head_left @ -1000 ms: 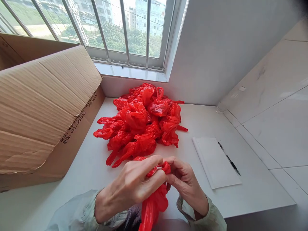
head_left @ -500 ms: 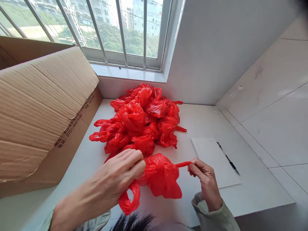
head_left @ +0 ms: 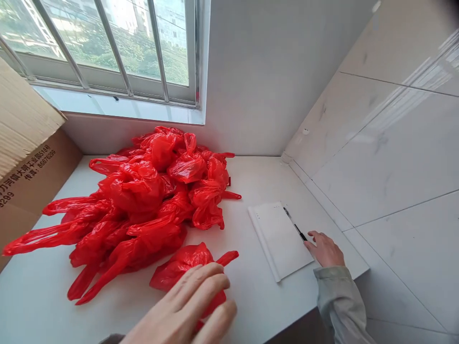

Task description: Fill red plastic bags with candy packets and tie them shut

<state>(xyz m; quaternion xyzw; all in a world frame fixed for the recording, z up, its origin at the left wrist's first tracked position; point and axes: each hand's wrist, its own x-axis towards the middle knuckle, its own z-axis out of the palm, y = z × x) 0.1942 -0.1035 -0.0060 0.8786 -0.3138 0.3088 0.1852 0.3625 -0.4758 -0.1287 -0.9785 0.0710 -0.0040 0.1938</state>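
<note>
Nearest, the left hand [head_left: 186,310] is held open, fingers stretched over a small knotted red plastic bag [head_left: 179,265] that lies on the white desk [head_left: 251,296]. To the right, the right hand [head_left: 325,249] is laid open and empty, fingertips just beside a slim black pen [head_left: 294,224] on a white paper pad [head_left: 279,239]. Behind, a heap of knotted red plastic bags [head_left: 143,200] is piled near a brown cardboard box [head_left: 21,172].

Bare left hand [head_left: 190,306] and bare right hand [head_left: 324,249]. Pale grey-green sleeve [head_left: 339,306] on the right arm, loose and creased, of matte cloth. Ends at the wrist in a plain cuff [head_left: 332,276].
</note>
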